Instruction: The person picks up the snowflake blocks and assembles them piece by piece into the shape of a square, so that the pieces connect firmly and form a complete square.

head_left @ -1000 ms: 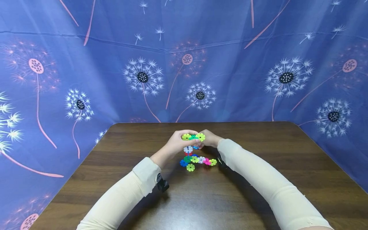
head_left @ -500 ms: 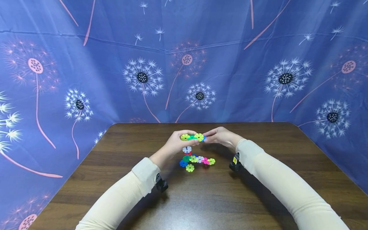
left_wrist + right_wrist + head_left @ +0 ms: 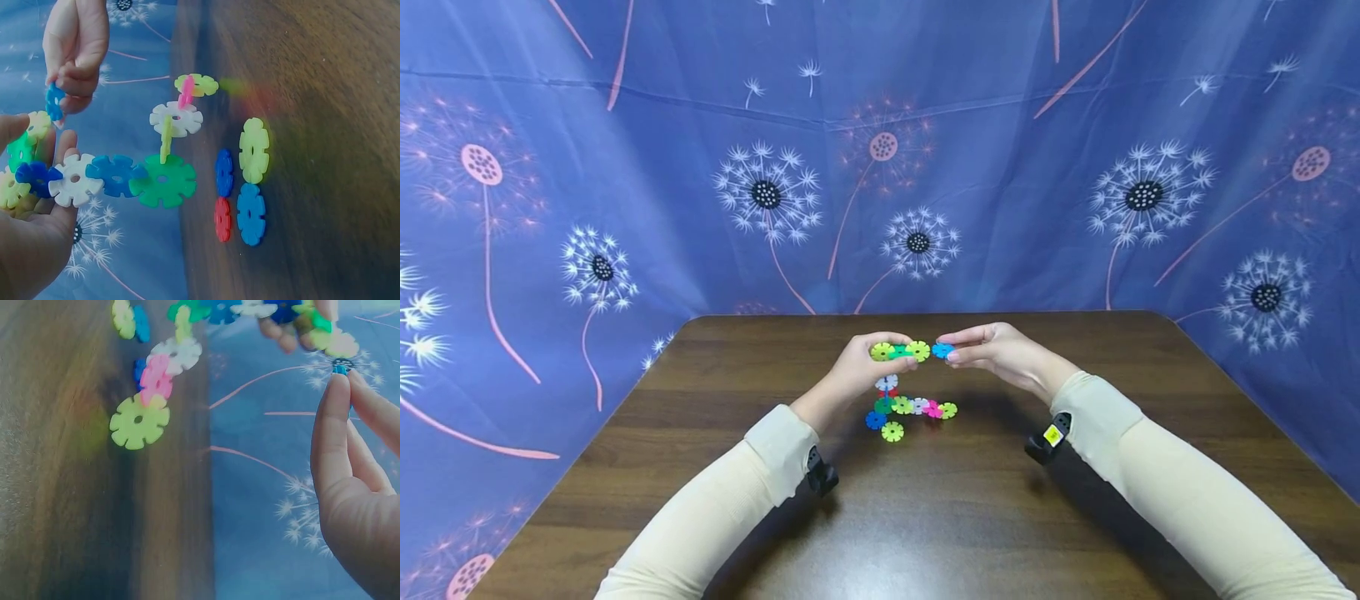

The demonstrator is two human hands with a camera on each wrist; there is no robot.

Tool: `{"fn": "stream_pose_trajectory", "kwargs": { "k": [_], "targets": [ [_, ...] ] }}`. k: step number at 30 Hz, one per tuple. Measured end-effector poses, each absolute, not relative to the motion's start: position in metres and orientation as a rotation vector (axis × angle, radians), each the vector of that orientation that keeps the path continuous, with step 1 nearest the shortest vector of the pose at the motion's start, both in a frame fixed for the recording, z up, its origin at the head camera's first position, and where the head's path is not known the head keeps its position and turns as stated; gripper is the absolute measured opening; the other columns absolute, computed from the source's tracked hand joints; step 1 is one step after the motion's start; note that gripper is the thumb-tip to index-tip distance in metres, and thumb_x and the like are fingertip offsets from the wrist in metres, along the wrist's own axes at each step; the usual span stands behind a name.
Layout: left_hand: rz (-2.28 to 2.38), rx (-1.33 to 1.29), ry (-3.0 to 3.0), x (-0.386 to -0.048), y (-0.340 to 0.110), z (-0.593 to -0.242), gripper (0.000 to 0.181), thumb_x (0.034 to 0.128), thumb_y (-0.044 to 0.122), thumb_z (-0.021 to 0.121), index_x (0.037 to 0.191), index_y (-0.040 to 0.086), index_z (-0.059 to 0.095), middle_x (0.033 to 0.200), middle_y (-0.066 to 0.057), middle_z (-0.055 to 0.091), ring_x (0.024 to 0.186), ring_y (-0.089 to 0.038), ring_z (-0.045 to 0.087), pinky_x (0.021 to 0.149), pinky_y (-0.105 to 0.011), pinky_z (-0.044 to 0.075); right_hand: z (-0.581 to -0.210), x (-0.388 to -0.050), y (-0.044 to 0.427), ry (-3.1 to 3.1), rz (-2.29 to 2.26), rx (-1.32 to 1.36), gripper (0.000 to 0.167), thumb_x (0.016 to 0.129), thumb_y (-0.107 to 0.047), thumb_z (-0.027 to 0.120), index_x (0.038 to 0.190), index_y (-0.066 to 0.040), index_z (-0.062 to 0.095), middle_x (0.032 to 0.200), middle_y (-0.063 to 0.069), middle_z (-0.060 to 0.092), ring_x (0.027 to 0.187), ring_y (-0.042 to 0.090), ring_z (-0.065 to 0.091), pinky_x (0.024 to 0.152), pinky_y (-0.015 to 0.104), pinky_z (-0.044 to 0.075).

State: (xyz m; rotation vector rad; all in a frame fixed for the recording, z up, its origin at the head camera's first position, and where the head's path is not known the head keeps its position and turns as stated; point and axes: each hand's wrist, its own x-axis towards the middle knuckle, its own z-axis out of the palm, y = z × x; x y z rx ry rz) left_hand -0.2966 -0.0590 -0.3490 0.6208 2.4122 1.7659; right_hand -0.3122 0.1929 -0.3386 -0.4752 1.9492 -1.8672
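Note:
My left hand (image 3: pixel 850 367) grips one end of a chain of notched plastic flower discs, its thumb across a green disc (image 3: pixel 900 352) between two yellow ones. From there the chain runs through a dark blue, a white disc (image 3: pixel 76 180) and a blue disc to a large green disc (image 3: pixel 164 180). Beyond that follow yellow, white, pink disc (image 3: pixel 156 380) and a last yellow disc (image 3: pixel 139 422). Just to the right, my right hand (image 3: pixel 1015 357) pinches a single blue disc (image 3: pixel 942 351) between thumb and fingers, a narrow gap from the nearest yellow disc.
Loose discs lie on the brown wooden table (image 3: pixel 880 517): a yellow disc (image 3: pixel 254 151), a blue disc (image 3: pixel 251 214), a dark blue disc (image 3: pixel 224 173) and a red disc (image 3: pixel 222 219). A blue dandelion-print cloth (image 3: pixel 1000 150) hangs behind the table.
My right hand has moved rightward from behind the left hand, with the blue disc now showing in its pinch. The left hand keeps its grip on the chain, nearly still.

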Motion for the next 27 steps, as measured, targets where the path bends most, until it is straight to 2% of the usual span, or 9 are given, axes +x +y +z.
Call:
{"fn": "stream_pose_trajectory", "kwargs": {
  "k": [3,9,14,19,23,27],
  "targets": [
    [1.761,0.631,2.407,-0.297,-0.058,-0.349,0.031,0.0844,0.022,0.076,0.113,0.014,0.069,0.092,-0.010,0.076,0.092,-0.013,0.070,0.090,-0.030,0.050,-0.335,-0.307,0.195,1.924,-1.899,-0.496,0.051,0.088,0.005,0.063,0.134,0.017,0.044,0.101,-0.002,0.073,0.095,0.013,0.069,0.090,0.026,0.053],
    [1.747,0.662,2.420,-0.296,-0.055,-0.348,0.031,0.0851,0.024,0.076,0.114,0.014,0.069,0.090,-0.007,0.076,0.091,-0.012,0.069,0.086,-0.029,0.051,-0.335,-0.302,0.196,1.891,-1.920,-0.506,0.046,0.088,0.005,0.064,0.132,0.013,0.051,0.101,-0.001,0.074,0.095,0.013,0.069,0.091,0.028,0.052],
    [1.713,0.702,2.408,-0.295,-0.053,-0.348,0.030,0.0871,0.024,0.073,0.115,0.014,0.069,0.093,-0.011,0.076,0.090,-0.014,0.069,0.091,-0.034,0.050,-0.333,-0.299,0.194,1.900,-1.925,-0.481,0.043,0.087,0.003,0.066,0.128,0.009,0.056,0.100,0.001,0.074,0.094,0.015,0.070,0.091,0.030,0.053],
    [1.701,0.739,2.395,-0.295,-0.052,-0.346,0.031,0.0896,0.021,0.070,0.119,0.011,0.067,0.097,-0.016,0.074,0.089,-0.017,0.072,0.088,-0.032,0.052,-0.329,-0.296,0.190,1.937,-1.920,-0.478,0.044,0.088,0.002,0.066,0.129,0.011,0.054,0.094,-0.001,0.075,0.090,0.012,0.071,0.089,0.028,0.053],
    [1.711,0.759,2.358,-0.295,-0.053,-0.346,0.032,0.0905,0.019,0.069,0.120,0.008,0.066,0.098,-0.016,0.074,0.092,-0.019,0.072,0.088,-0.032,0.053,-0.327,-0.295,0.188,1.953,-1.913,-0.481,0.043,0.089,0.001,0.065,0.129,0.012,0.054,0.090,-0.002,0.075,0.087,0.011,0.071,0.085,0.027,0.054],
    [1.713,0.792,2.288,-0.294,-0.055,-0.348,0.030,0.0911,0.016,0.068,0.119,0.005,0.066,0.100,-0.018,0.073,0.095,-0.019,0.071,0.093,-0.033,0.052,-0.328,-0.294,0.188,1.940,-1.889,-0.485,0.040,0.089,0.001,0.065,0.127,0.012,0.056,0.093,-0.001,0.074,0.086,0.012,0.071,0.084,0.027,0.055]
  ]
}}
